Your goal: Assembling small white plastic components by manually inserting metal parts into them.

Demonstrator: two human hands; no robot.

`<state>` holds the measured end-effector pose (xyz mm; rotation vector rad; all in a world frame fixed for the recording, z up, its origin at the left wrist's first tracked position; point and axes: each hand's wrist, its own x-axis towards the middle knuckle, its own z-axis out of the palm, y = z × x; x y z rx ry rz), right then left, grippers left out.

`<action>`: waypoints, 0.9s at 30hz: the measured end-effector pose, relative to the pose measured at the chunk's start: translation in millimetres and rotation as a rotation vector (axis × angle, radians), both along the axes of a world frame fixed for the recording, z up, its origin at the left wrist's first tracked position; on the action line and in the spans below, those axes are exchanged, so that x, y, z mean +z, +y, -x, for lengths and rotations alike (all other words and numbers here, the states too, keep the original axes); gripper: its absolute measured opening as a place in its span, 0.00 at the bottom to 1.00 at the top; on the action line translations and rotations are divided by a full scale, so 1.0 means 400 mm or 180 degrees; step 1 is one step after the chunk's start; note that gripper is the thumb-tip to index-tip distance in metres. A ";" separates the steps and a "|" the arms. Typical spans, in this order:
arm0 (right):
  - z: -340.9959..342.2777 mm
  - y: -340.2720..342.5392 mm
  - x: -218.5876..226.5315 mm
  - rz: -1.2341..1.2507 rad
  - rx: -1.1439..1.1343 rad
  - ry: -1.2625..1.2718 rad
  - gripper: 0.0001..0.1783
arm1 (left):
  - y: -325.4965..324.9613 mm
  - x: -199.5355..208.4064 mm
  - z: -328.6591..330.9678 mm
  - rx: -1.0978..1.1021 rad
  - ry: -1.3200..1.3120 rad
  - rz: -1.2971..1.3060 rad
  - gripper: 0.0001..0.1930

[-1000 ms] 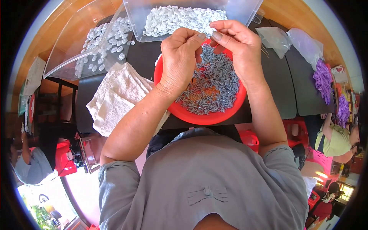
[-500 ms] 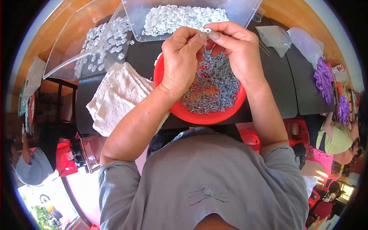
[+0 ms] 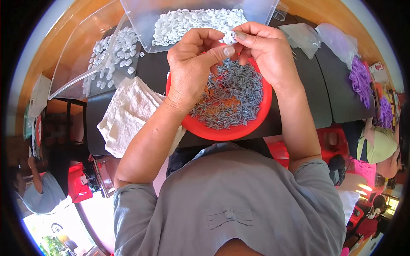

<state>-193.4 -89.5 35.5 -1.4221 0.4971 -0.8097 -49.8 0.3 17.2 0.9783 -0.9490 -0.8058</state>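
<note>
Left fingers [image 3: 227, 51] have spread; right fingers [image 3: 251, 40] pinch a white piece [image 3: 229, 38]; package [image 3: 377, 68] print blurred

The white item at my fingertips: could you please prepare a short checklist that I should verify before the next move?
1. Right hand holds the white item: ok, pinched between thumb and forefinger.
2. Left hand grips it too: cannot tell, though it is very close.
3. Grey pieces within reach: ok, in the red basin below the hands.
4. More white pieces nearby: ok, in the clear box ahead.
5. Towel outside the basin: ok, to its left.
</note>
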 end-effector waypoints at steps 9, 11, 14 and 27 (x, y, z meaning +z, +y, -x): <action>0.022 0.001 0.026 -0.0131 0.0527 0.0366 0.13 | -0.004 -0.015 -0.012 -0.0289 -0.0403 0.0378 0.15; 0.021 0.004 0.026 -0.0223 0.0546 0.0388 0.13 | -0.002 -0.008 -0.012 -0.0330 -0.0363 0.0308 0.14; 0.020 0.005 0.023 -0.0186 0.0553 0.0399 0.13 | -0.001 -0.003 -0.020 -0.0401 -0.0324 0.0206 0.14; 0.014 0.006 0.012 0.0182 0.0307 0.0381 0.13 | -0.001 -0.001 -0.019 -0.0458 0.0150 0.0074 0.09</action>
